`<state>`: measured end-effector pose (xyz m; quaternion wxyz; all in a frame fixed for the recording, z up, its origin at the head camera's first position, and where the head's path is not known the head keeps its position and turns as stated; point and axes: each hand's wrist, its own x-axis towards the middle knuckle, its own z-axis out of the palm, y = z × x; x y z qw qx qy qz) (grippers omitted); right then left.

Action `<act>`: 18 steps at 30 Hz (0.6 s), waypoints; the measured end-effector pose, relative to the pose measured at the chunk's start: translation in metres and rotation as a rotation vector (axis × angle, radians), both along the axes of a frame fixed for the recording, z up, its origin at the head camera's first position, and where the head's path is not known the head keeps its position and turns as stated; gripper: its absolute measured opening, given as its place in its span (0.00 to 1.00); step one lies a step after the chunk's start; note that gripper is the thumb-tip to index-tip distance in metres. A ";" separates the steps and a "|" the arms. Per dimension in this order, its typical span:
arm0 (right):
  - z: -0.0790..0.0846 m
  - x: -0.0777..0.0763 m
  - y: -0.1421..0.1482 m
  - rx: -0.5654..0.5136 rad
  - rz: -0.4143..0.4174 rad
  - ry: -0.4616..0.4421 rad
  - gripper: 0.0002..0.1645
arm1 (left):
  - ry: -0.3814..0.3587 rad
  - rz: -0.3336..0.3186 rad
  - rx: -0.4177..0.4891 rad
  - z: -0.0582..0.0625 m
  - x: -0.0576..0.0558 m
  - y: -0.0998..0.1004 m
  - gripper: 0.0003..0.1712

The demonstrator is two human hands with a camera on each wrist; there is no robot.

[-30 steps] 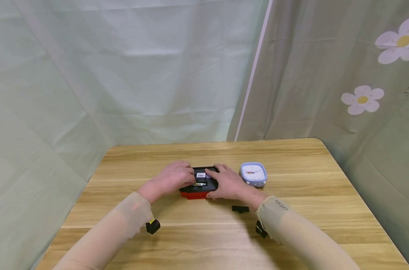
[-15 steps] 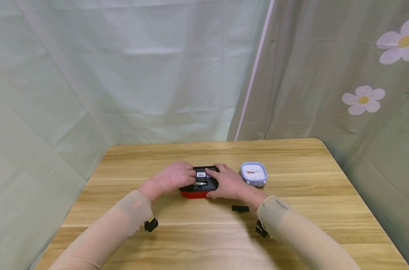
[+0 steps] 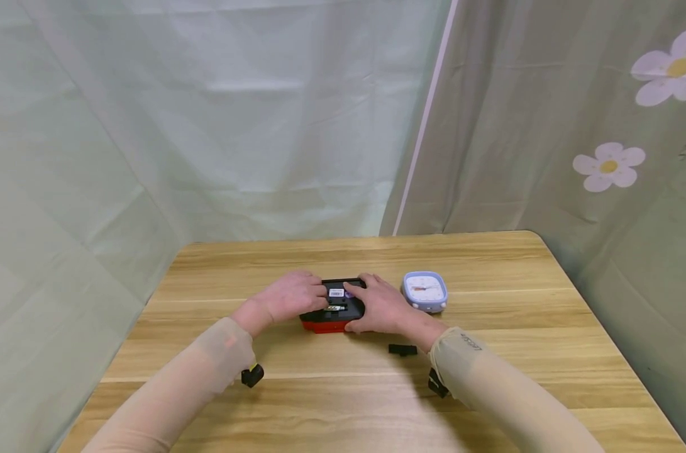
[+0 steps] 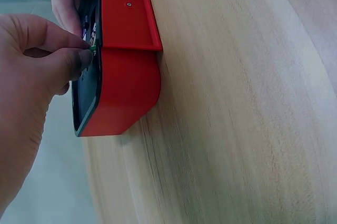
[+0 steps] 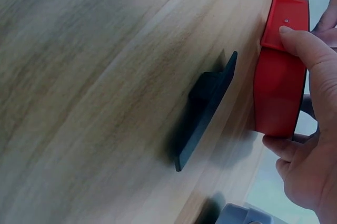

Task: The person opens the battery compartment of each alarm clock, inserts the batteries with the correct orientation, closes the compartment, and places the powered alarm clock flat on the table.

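Observation:
A red device (image 3: 323,327) with a black back (image 3: 351,313) lies back side up on the table, a white label on it. In its open compartment sits a battery (image 3: 337,308), partly hidden by my left hand (image 3: 288,297). The thumb and index finger of that hand pinch the battery's end, where a bit of green shows in the left wrist view. My right hand (image 3: 385,308) grips the device's right end, with its thumb (image 5: 305,45) on the red side wall and other fingers on the black back and the end.
A small black battery cover (image 3: 402,350) lies on the wooden table (image 3: 343,409), in front of my right hand. Behind that hand's wrist stands a light blue alarm clock (image 3: 424,290) with a white dial. Curtains (image 3: 263,126) hang behind the table.
Both hands and the device stay nearly in place. The fingers of my left hand shift only very slightly at the battery.

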<state>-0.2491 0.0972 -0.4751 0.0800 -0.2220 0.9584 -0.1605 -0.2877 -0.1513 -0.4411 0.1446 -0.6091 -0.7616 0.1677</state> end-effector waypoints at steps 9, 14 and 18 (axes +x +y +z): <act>0.002 0.000 -0.001 -0.007 0.005 0.006 0.59 | -0.002 -0.033 0.016 -0.001 0.001 -0.003 0.13; 0.002 0.000 -0.001 -0.012 0.003 0.000 0.60 | -0.009 -0.031 -0.009 0.000 0.001 -0.002 0.11; 0.002 0.001 0.000 -0.023 -0.001 0.001 0.60 | 0.011 -0.053 -0.035 0.002 0.000 0.002 0.11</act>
